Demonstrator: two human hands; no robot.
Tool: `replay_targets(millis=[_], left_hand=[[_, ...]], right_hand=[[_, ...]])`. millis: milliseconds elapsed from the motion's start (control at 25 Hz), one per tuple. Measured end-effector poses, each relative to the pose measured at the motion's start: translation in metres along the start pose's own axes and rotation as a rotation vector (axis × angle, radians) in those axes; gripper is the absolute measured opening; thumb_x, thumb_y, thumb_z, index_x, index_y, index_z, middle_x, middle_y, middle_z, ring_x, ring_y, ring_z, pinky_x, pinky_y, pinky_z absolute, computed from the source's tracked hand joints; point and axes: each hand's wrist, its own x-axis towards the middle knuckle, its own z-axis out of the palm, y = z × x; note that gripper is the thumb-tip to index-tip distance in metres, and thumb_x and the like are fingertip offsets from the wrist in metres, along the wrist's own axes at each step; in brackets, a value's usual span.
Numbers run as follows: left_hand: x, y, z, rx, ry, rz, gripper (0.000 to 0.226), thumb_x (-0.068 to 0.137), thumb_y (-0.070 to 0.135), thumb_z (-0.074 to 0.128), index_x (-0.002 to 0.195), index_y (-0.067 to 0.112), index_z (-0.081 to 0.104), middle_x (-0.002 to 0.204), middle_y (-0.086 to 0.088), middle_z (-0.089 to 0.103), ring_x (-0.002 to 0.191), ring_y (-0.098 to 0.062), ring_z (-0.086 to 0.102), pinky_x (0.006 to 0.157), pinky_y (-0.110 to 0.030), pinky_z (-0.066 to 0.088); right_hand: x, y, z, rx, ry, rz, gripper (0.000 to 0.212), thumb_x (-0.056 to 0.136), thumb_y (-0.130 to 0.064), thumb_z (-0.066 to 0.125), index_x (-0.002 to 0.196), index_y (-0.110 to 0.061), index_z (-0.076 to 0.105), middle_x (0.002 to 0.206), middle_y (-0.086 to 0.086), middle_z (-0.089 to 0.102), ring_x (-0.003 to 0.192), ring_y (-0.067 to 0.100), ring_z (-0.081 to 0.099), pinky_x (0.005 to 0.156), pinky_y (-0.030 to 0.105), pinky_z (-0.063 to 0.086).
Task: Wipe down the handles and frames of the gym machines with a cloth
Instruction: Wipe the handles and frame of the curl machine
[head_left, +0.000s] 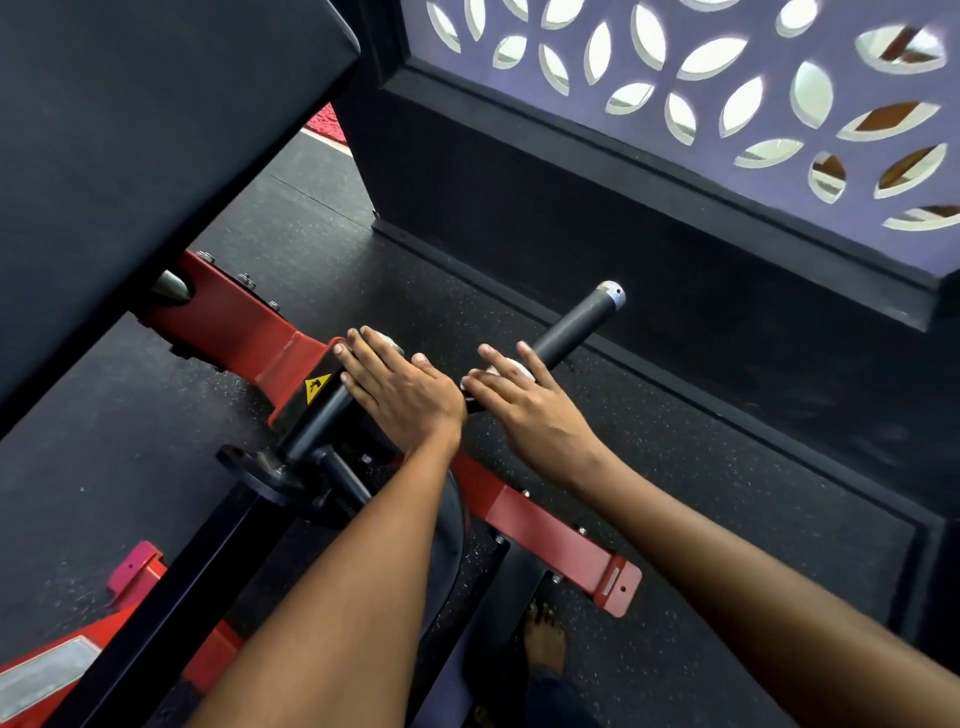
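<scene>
Over the middle of the view, two hands: left hand (399, 387) laid flat on the junction of the red frame (244, 322) and the black handle bar (574, 325), fingers straight and together, pressing down, curled round nothing. Right hand (519, 400) resting on the same bar further along, fingers spread and fairly straight, with something pale under them (511, 368) — possibly the cloth, but mostly covered and too small to be sure of. Another pale patch just past the left fingertips (387, 340), equally hard to make out.

Hidden or cut off: bar's middle stretch beneath both hands; top of the large black pad (145, 135) out of view at upper left; a dark round plate (452, 525) largely behind the left forearm; red machine parts at lower left cropped by the edge.

Counted: two hands, one handle bar, one yellow warning sticker (317, 388) on the frame beside the left hand, one bare foot (543, 642) on the speckled black floor (675, 519).

Long axis of the bar running from lower left to upper right, silver end cap (612, 293) pointing toward the dark wall base below the patterned screen (727, 93).
</scene>
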Motion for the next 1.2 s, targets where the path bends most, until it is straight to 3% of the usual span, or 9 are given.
replay_targets(millis=[160, 320, 360, 520, 560, 720, 920, 1040, 1200], left_hand=[[0.000, 0.000, 0.001, -0.014, 0.009, -0.010, 0.061, 0.097, 0.020, 0.038, 0.151, 0.002, 0.015, 0.159, -0.013, 0.013, 0.148, -0.029, 0.001, 0.118, -0.041, 0.000], [0.001, -0.002, 0.003, -0.003, 0.011, -0.004, 0.061, 0.097, 0.020, 0.039, 0.150, 0.001, 0.016, 0.159, -0.013, 0.013, 0.148, -0.030, 0.002, 0.119, -0.042, 0.000], [0.000, -0.002, 0.003, 0.002, 0.008, -0.004, 0.061, 0.097, 0.020, 0.039, 0.151, 0.002, 0.015, 0.159, -0.013, 0.013, 0.148, -0.029, 0.001, 0.118, -0.042, 0.000], [0.000, -0.001, 0.001, 0.011, 0.001, -0.004, 0.061, 0.098, 0.021, 0.037, 0.151, 0.002, 0.013, 0.160, -0.012, 0.011, 0.148, -0.029, 0.000, 0.119, -0.041, -0.002], [0.000, -0.001, 0.000, 0.010, 0.001, -0.004, 0.061, 0.098, 0.021, 0.037, 0.151, 0.002, 0.013, 0.160, -0.012, 0.011, 0.148, -0.029, 0.000, 0.119, -0.041, -0.002], [0.001, -0.001, 0.001, 0.011, 0.008, -0.004, 0.061, 0.098, 0.020, 0.038, 0.151, 0.002, 0.014, 0.160, -0.013, 0.012, 0.148, -0.029, 0.000, 0.119, -0.041, -0.001], [0.001, 0.000, 0.001, 0.010, 0.009, -0.003, 0.061, 0.098, 0.021, 0.038, 0.151, 0.002, 0.014, 0.160, -0.013, 0.012, 0.148, -0.028, 0.000, 0.118, -0.040, -0.002], [0.000, -0.001, 0.001, 0.013, 0.005, -0.001, 0.061, 0.098, 0.021, 0.038, 0.151, 0.002, 0.013, 0.160, -0.013, 0.011, 0.148, -0.028, 0.000, 0.119, -0.041, -0.002], [0.000, 0.000, 0.001, 0.002, 0.007, 0.001, 0.061, 0.098, 0.020, 0.039, 0.151, 0.002, 0.015, 0.159, -0.014, 0.013, 0.148, -0.029, 0.001, 0.118, -0.041, -0.001]], right_hand=[[-0.071, 0.014, 0.012, -0.027, -0.014, 0.001, 0.057, 0.083, 0.007, 0.035, 0.138, -0.007, 0.042, 0.145, 0.008, 0.040, 0.139, 0.025, 0.029, 0.115, 0.045, 0.017], [-0.065, 0.039, -0.011, 0.509, 0.381, 0.818, 0.053, 0.088, 0.017, 0.037, 0.136, -0.004, 0.045, 0.135, 0.007, 0.051, 0.134, 0.017, 0.038, 0.115, 0.030, 0.027], [-0.048, 0.040, -0.018, 0.526, 0.443, 0.867, 0.055, 0.087, 0.020, 0.036, 0.137, -0.002, 0.045, 0.138, 0.010, 0.048, 0.135, 0.019, 0.037, 0.116, 0.029, 0.025], [-0.037, 0.049, 0.005, 0.140, 0.049, -0.050, 0.062, 0.084, 0.017, 0.030, 0.143, -0.004, 0.034, 0.150, 0.015, 0.032, 0.142, 0.027, 0.024, 0.117, 0.044, 0.018], [-0.040, 0.066, 0.009, 0.076, -0.015, -0.088, 0.064, 0.083, 0.015, 0.029, 0.144, -0.004, 0.031, 0.151, 0.015, 0.030, 0.141, 0.027, 0.023, 0.118, 0.040, 0.014], [-0.029, 0.098, -0.004, 0.200, 0.107, 0.485, 0.072, 0.081, 0.025, 0.038, 0.145, -0.006, 0.028, 0.152, 0.014, 0.026, 0.143, 0.025, 0.018, 0.119, 0.029, 0.005], [-0.016, 0.064, 0.003, 0.030, -0.103, -0.257, 0.052, 0.086, 0.000, 0.030, 0.136, -0.003, 0.045, 0.139, 0.015, 0.048, 0.133, 0.028, 0.040, 0.115, 0.039, 0.022], [0.014, 0.114, -0.010, -0.044, -0.056, -0.013, 0.039, 0.085, -0.006, 0.037, 0.115, -0.005, 0.062, 0.112, 0.013, 0.063, 0.111, 0.032, 0.056, 0.110, 0.042, 0.031], [0.014, 0.129, -0.013, 0.330, 0.001, 0.751, 0.028, 0.088, -0.003, 0.047, 0.111, -0.011, 0.061, 0.110, 0.007, 0.060, 0.099, 0.019, 0.055, 0.085, 0.032, 0.046]])
